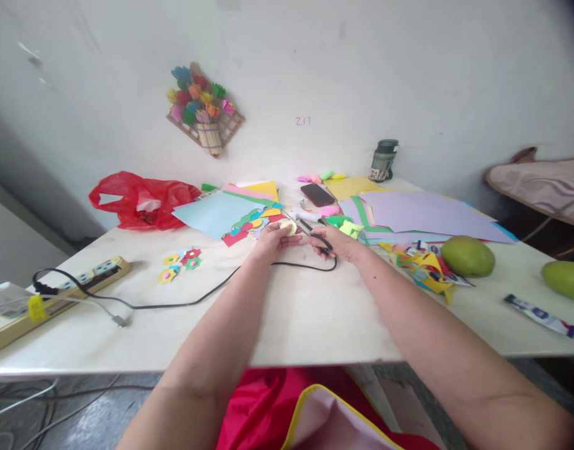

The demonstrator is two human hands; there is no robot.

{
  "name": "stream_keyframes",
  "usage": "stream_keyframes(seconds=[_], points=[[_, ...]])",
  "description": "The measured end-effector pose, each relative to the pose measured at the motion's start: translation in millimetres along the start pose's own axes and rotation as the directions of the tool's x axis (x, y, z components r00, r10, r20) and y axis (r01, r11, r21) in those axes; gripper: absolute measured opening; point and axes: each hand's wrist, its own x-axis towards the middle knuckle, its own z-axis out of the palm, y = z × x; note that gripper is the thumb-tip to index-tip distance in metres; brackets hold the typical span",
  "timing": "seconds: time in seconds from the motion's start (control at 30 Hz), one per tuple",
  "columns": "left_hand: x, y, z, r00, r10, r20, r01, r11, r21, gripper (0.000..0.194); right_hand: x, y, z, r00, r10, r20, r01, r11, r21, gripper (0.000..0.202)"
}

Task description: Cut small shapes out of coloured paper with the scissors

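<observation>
In the middle of the table, my left hand point(274, 241) pinches a small pale yellow piece of paper point(289, 226). My right hand point(332, 242) grips a pair of scissors point(307, 227) by the dark handles, and the blades point left beside the pale paper. Whether the blades touch it I cannot tell. Just behind my hands lies a heap of coloured paper cutouts point(252, 224). Several small finished paper flowers point(180, 265) rest to the left of my left forearm. Bright green paper pieces point(346, 225) lie behind my right hand.
A black cord point(174, 305) runs from the power strip point(113, 272) past my hands. Paper sheets point(418, 215), scraps point(427, 269), green fruit point(468, 255) and a glue tube point(540, 314) are at right. A phone point(317, 195), bottle point(383, 161) and red bag point(144, 203) stand farther back.
</observation>
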Motion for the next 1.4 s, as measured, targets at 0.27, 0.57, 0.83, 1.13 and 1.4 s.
stream_keyframes(seconds=[0.27,0.57,0.83,1.13,1.4], points=[[-1,1,0.1,1.0,0.009,-0.009,-0.009,1.0,-0.004,0.009,4,6,-2,0.999,-0.038,-0.004,0.038,0.999,-0.017,0.043],[-3,4,0.8,0.999,-0.011,-0.046,0.011,1.0,-0.012,0.01,2,1,0,1.0,-0.006,-0.03,0.005,1.0,-0.011,0.04],[-2,3,-0.2,0.999,-0.004,-0.045,0.003,0.999,-0.035,0.008,6,8,-4,1.0,-0.029,-0.011,0.029,1.0,0.001,0.04],[-2,3,0.4,1.0,-0.006,-0.01,0.006,1.0,-0.027,0.007,-4,-10,-13,0.999,0.046,-0.01,-0.047,0.998,-0.032,0.038],[-5,5,5.2,0.999,-0.038,0.02,0.038,0.999,-0.002,0.006,-14,-16,-39,0.986,0.158,-0.062,-0.165,0.978,-0.126,0.033]])
